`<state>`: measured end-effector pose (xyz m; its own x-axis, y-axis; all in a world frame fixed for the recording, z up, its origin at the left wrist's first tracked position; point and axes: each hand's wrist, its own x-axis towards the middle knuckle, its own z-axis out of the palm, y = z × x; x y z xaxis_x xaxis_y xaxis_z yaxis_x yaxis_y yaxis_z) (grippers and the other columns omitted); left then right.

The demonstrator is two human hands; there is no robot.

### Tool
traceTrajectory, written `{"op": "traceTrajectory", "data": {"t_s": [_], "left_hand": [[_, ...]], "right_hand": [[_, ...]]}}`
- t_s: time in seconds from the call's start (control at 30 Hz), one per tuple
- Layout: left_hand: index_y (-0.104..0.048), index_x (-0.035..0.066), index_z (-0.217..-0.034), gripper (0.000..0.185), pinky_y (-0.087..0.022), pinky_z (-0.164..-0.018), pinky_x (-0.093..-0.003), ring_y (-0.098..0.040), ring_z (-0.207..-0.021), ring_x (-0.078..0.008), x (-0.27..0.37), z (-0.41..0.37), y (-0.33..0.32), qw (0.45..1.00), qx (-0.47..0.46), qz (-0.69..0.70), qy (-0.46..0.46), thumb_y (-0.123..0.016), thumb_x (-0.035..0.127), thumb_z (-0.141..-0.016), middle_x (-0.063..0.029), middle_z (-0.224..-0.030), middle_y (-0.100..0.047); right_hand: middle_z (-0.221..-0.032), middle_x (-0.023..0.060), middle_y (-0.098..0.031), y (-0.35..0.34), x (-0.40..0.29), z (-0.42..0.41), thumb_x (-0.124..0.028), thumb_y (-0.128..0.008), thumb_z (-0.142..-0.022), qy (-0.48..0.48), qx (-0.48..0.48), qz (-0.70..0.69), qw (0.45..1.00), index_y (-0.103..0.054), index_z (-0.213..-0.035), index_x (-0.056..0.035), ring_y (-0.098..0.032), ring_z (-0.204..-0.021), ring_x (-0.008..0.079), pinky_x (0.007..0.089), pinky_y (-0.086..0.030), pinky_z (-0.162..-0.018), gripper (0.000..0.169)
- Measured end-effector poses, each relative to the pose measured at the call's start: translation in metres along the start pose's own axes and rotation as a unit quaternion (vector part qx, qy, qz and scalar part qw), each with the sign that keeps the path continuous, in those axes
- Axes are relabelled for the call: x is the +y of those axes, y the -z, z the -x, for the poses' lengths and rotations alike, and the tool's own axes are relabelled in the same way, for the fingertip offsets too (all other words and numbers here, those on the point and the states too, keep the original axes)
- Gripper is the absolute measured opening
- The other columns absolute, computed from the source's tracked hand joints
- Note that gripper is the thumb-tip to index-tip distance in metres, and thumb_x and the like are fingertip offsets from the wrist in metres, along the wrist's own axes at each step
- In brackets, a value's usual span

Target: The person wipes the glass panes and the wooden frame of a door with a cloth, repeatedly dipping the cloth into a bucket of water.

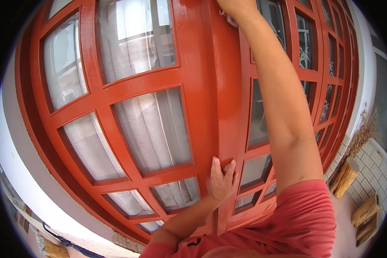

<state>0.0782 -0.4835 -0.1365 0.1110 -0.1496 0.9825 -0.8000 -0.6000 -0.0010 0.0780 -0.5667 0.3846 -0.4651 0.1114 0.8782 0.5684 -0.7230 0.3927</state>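
A red-painted door with glass panes (196, 129) fills the middle of the view. My left hand (223, 182) rests against its upright frame low down, fingers spread, with nothing seen in it. My right arm reaches up across the panes, and my right hand (237, 7) is at the top edge of the picture, partly cut off. A bunched pinkish cloth (229, 19) shows beneath my right hand, against the red wood. White curtains (148, 129) hang behind the left panes.
At the right stand a log stump (345, 177), dried plants (361, 135) and cut wood pieces (366, 211) by a pale brick wall (374, 167). A white wall edge (29, 174) curves along the left, with a dark cable (71, 242) below.
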Motion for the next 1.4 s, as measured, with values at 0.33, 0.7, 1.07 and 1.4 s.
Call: {"op": "traceTrajectory", "data": {"t_s": [0.33, 0.7, 1.07, 1.4], "left_hand": [[-0.048, 0.004, -0.147, 0.076, -0.035, -0.114, -0.062, -0.027, -0.143, -0.063, -0.003, 0.001, 0.005, 0.999, -0.022, -0.018, 0.016, -0.079, 0.014, -0.079, -0.0452, -0.157, -0.014], [-0.048, 0.004, -0.149, 0.076, -0.028, -0.118, -0.0644, -0.015, -0.15, -0.0593, -0.013, 0.008, 0.012, 0.998, -0.042, -0.051, 0.013, -0.078, 0.014, -0.081, -0.04, -0.164, -0.002], [-0.043, 0.007, -0.152, 0.087, -0.033, -0.112, -0.0674, -0.005, -0.154, -0.0533, -0.009, -0.014, 0.001, 0.987, -0.044, -0.134, -0.08, -0.083, 0.046, -0.085, -0.0329, -0.166, 0.008], [-0.048, 0.006, -0.145, 0.079, -0.03, -0.114, -0.0676, 0.003, -0.154, -0.0519, -0.016, -0.008, 0.002, 0.982, -0.06, -0.16, -0.08, -0.082, 0.043, -0.084, -0.0314, -0.167, 0.01]], "right_hand": [[-0.137, 0.0312, -0.055, 0.096, -0.117, 0.257, -0.004, -0.074, -0.067, -0.107, -0.17, 0.034, 0.979, -0.07, -0.127, -0.0134, -0.053, -0.126, 0.0465, 0.0526, -0.047, -0.1, 0.061], [-0.134, 0.0161, -0.058, 0.282, -0.197, 0.414, 0.015, -0.063, -0.066, -0.377, -0.292, -0.076, 0.876, -0.062, -0.132, -0.0091, -0.058, -0.119, 0.0413, 0.0451, -0.051, -0.101, 0.07], [-0.135, 0.0123, -0.066, 0.779, -0.553, 0.61, -0.013, -0.057, -0.097, -0.6, -0.79, 0.057, -0.115, -0.065, -0.138, -0.0242, -0.065, -0.124, 0.0312, 0.0412, -0.054, -0.104, 0.044], [-0.094, 0.0142, -0.075, 0.762, -0.567, 0.562, -0.038, -0.079, -0.072, -0.92, -0.228, 0.316, 0.04, -0.069, -0.109, 0.005, -0.072, -0.081, 0.0238, 0.037, -0.059, -0.076, 0.057]]}}
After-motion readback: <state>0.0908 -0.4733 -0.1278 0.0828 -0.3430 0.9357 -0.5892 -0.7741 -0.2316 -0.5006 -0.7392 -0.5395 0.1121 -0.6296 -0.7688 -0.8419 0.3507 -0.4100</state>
